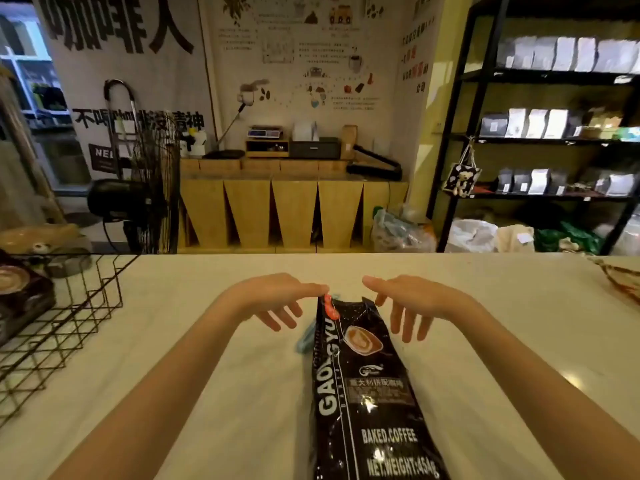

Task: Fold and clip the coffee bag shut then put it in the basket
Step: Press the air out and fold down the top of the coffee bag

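Note:
A black coffee bag (367, 393) with white lettering stands on the pale counter in front of me, its top edge crumpled. An orange-red clip (329, 308) sits at the bag's top left corner. My left hand (277, 299) hovers just left of the bag top, its fingertips touching or almost touching the clip, fingers spread. To the right of the bag top my right hand (408, 304) is held with fingers apart and nothing in it. A light blue item (306, 336), perhaps another clip, lies behind the bag's left side. The black wire basket (59, 327) stands at the left.
A dark coffee package (20, 296) lies inside the basket at the far left. The pale counter (207, 358) stretches across the view. A woven item (620, 275) sits at its right edge. Beyond the counter are a fan (145, 188), wooden cabinets and shelves of bags (554, 126).

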The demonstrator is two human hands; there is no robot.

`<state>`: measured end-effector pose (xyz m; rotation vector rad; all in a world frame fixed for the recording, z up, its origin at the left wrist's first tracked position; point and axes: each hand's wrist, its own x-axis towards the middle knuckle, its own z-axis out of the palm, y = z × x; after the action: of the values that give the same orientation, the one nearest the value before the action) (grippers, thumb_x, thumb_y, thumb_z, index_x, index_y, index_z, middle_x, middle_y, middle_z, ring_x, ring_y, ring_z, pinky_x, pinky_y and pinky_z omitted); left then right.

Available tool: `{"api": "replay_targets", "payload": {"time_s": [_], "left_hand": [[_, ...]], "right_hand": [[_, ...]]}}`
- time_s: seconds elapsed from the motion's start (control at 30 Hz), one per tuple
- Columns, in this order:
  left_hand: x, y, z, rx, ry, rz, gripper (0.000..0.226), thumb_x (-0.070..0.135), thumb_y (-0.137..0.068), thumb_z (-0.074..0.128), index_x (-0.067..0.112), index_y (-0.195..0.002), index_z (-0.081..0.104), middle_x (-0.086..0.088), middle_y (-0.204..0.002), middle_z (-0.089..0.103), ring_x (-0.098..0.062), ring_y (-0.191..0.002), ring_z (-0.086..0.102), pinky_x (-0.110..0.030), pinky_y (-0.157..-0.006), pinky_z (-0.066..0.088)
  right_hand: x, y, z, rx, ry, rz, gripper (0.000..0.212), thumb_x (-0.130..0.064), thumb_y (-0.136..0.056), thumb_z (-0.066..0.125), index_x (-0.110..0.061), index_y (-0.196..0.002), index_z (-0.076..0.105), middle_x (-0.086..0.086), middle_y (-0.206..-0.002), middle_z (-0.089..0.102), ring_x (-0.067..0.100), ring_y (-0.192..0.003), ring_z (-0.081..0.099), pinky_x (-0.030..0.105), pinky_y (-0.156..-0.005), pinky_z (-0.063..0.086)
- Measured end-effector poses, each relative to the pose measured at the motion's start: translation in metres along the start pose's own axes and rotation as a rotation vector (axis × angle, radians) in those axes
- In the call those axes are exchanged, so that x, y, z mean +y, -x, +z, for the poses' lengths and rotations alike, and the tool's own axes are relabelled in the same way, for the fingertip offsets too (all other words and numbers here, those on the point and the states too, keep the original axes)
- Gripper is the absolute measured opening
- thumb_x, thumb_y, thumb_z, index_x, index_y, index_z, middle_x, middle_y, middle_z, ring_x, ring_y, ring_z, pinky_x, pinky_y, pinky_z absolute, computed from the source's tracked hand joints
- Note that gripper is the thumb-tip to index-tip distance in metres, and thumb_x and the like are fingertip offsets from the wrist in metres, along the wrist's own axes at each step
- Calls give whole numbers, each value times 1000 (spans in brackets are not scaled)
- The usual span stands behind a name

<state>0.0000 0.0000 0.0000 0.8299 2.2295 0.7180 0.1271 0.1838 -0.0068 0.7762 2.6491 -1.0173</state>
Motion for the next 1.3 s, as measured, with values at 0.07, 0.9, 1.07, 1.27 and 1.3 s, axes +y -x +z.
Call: {"api": "replay_targets", "payload": {"time_s": [0.07, 0.9, 1.07, 1.27, 1.3], "left_hand": [[-4, -2, 8, 8, 68, -10, 66, 58, -77, 50, 10, -122, 49, -15, -115, 62, -24, -92, 65, -32, -75, 54], [12, 33, -5, 230, 384, 384, 14, 13, -80, 62, 11, -93, 66, -10, -83, 75, -18, -72, 72, -22, -56, 57], [26, 55, -21, 376, 471, 554, 11, 12, -78, 62, 9, -86, 68, -4, -74, 76, -16, -67, 72, -19, -52, 55], [31, 59, -15, 531, 661, 701, 12, 13, -78, 59, 11, -84, 70, -2, -72, 76, -15, -63, 71, -19, -51, 54], [30, 55, -13, 543, 684, 688, 13, 14, -79, 59, 12, -84, 70, -2, -72, 76, -15, -64, 70, -19, -52, 54]], "right_hand": [[4, 1, 7, -42, -35, 54, 76, -68, -82, 32, -7, -126, 45, 19, -93, 70, 28, -70, 70, 33, -59, 58], [-14, 19, -2, 97, -551, -316, 25, -39, -81, 61, -17, -89, 69, 3, -83, 74, 16, -72, 70, 23, -53, 54], [-37, 40, -19, 228, -593, -517, 23, -36, -76, 63, -19, -92, 69, 3, -82, 75, 15, -72, 71, 22, -54, 55], [-43, 49, -22, 334, -705, -680, 25, -29, -67, 66, -15, -87, 70, -4, -68, 75, 10, -62, 70, 17, -49, 50], [-43, 47, -21, 348, -718, -678, 21, -26, -69, 65, -15, -87, 69, -5, -67, 75, 10, -62, 70, 17, -49, 50]]}}
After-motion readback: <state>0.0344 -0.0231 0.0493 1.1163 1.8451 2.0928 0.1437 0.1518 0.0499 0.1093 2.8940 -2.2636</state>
